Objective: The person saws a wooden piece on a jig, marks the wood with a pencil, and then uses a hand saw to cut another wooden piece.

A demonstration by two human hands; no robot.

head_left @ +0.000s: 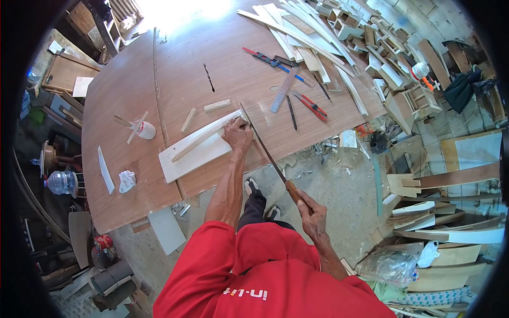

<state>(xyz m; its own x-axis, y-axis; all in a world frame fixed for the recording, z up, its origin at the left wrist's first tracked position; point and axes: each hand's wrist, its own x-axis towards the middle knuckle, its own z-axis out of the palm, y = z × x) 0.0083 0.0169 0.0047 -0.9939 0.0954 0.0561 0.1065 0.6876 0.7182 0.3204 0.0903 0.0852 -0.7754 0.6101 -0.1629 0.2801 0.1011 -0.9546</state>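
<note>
My right hand (313,214) is closed round the wooden handle of a handsaw (271,158). The saw's narrow blade slants up and left past the table's near edge. Fingers bent, my left hand (237,133) grips the right end of a thin wood strip (199,142) beside the blade. Beneath that strip lies a pale flat board (179,168) on the brown tabletop (127,90). Two short wood pieces rest just beyond the board, one (217,105) near the blade tip and another (187,120) farther left.
On the table's right are red-handled pliers (313,108), a metal ruler (284,90) and a blue-and-red bar tool (275,62). Long wood strips (297,32) pile up behind them. At left stand a white cup (146,130) with sticks and crumpled tissue (127,181). Offcuts crowd the right floor.
</note>
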